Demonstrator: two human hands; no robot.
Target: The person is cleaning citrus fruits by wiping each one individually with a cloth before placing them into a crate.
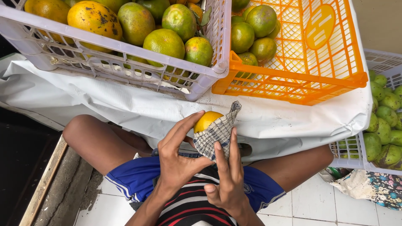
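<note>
1. Head view, the hands: the left hand (178,161) cups a round yellow-orange citrus fruit (206,120) from its left side, fingers curled up and around it with the fingertips reaching the top of the fruit. The right hand (228,178) presses a grey-and-white checked cloth (217,133) against the fruit's right side, fingers stretched long and close together over the fabric, so the fruit sits closed in between both hands with only its upper left part showing.
2. Head view, where the fruit is: it is held above the person's lap, just in front of the edge of a white plastic sheet (289,119) that drapes over a low surface. The person sits cross-legged in blue shorts (134,175) and a striped shirt on a white tiled floor (318,201).
3. Head view, surroundings: on the sheet stands a white plastic slatted crate (125,54) heaped with green and orange-mottled citrus. Touching it on the right is an orange plastic lattice crate (318,67) with a few green fruits in its far left corner. Further right, another white crate (377,62) holds smaller green fruits, and a flowered cloth (377,188) lies below it.
</note>
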